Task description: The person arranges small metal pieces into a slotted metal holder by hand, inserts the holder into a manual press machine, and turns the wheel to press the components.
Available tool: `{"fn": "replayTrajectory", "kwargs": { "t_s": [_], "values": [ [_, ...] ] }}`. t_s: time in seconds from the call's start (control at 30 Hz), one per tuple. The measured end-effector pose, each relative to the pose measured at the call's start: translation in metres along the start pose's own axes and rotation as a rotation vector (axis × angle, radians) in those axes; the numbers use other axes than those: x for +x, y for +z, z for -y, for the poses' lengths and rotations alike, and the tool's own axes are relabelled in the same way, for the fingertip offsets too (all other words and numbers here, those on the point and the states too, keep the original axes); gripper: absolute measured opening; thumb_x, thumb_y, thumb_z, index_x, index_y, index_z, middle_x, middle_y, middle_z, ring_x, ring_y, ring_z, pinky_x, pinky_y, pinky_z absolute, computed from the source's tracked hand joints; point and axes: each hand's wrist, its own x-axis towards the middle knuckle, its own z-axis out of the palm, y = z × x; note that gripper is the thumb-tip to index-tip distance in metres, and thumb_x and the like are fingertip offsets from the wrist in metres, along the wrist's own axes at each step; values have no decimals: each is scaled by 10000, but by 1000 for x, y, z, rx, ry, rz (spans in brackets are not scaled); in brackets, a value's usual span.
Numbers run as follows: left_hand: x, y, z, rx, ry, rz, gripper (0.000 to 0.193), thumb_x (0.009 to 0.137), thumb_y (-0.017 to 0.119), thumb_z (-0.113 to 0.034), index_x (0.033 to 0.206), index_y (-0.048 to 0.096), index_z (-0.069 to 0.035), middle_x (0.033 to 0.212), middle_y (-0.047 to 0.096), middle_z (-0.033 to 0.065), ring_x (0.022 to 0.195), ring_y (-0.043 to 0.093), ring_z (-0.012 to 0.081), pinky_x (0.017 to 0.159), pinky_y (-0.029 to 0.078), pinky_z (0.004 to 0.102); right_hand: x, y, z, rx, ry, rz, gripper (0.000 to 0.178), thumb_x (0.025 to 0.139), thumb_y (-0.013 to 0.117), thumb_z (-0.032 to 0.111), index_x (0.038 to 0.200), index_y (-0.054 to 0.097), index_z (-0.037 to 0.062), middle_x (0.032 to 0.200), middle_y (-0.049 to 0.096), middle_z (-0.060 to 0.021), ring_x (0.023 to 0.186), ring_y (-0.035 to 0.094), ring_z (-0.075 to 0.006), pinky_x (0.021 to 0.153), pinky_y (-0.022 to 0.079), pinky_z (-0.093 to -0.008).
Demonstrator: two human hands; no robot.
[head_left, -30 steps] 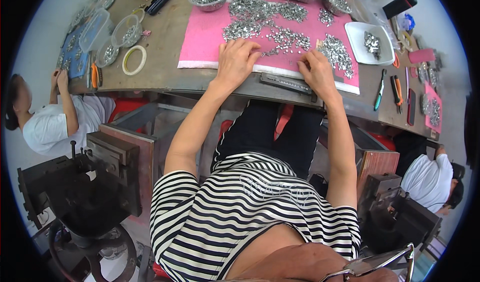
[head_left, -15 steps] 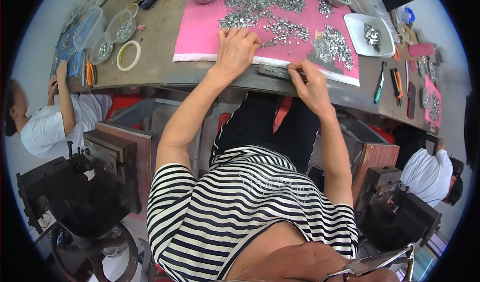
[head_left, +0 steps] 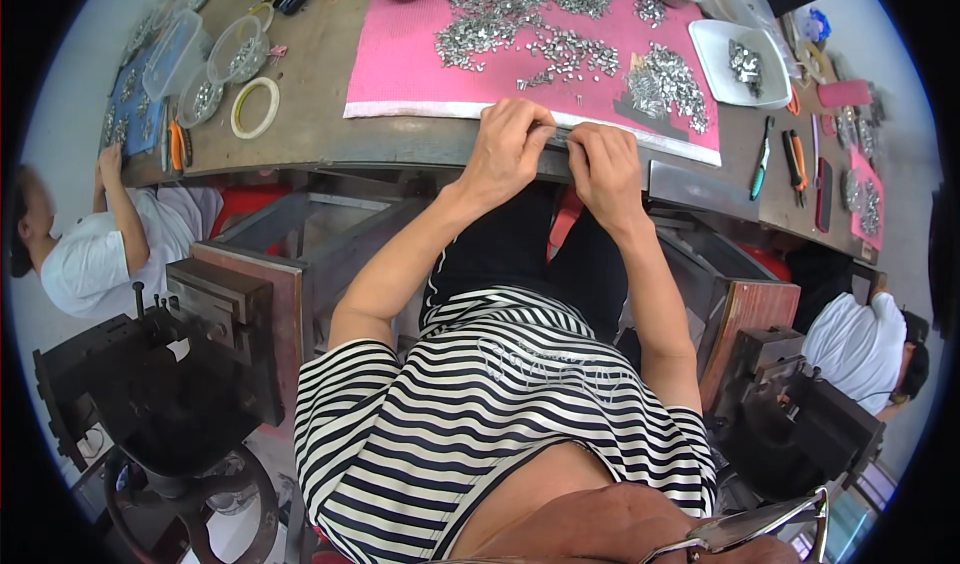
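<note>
At the front edge of the workbench, my left hand and my right hand are close together with fingers pinched. Between them a short stretch of a dark metal bar shows; the rest of it is covered by the hands. Whatever the fingertips hold is too small or hidden to make out. Just beyond the hands lies a pink mat with a white front border. Small silvery metal pieces are heaped on it, with a looser scatter nearer and another pile on the right.
A white tray with metal pieces stands right of the mat. Beyond it lie a toothbrush and orange-handled pliers. On the left are a tape roll and clear tubs. Other people sit on both sides.
My left hand has come from the loose pieces on the mat toward me and right, to the bench edge beside my right hand. My right hand has shifted slightly, and the bar is now mostly covered.
</note>
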Motion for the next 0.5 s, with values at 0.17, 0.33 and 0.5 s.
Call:
{"fn": "replayTrajectory", "kwargs": {
  "t_s": [0.17,0.33,0.5],
  "values": [
    [-3,4,-3,0,41,32,81,884,655,-58,947,604,-60,897,613,60,888,569,271,821,397,396,-7,-11,-12,221,311,-101,141,931,669,65,1067,686,30,960,693,-87,908,668,-231,812,494,-345],
    [-2,8,-6,58,65,38,88,875,664,-58,930,596,-60,897,607,59,887,566,265,821,402,391,-12,2,-18,663,667,-301,219,1046,577,164,1071,693,-21,942,732,-80,868,677,-121,791,520,-269],
    [-4,8,-8,188,136,21,101,859,673,-56,918,592,-70,887,599,56,879,567,266,828,418,399,-8,-1,-23,649,676,-218,264,1053,575,200,1062,701,-32,909,737,-87,862,685,-128,792,523,-264]
  ]
}}
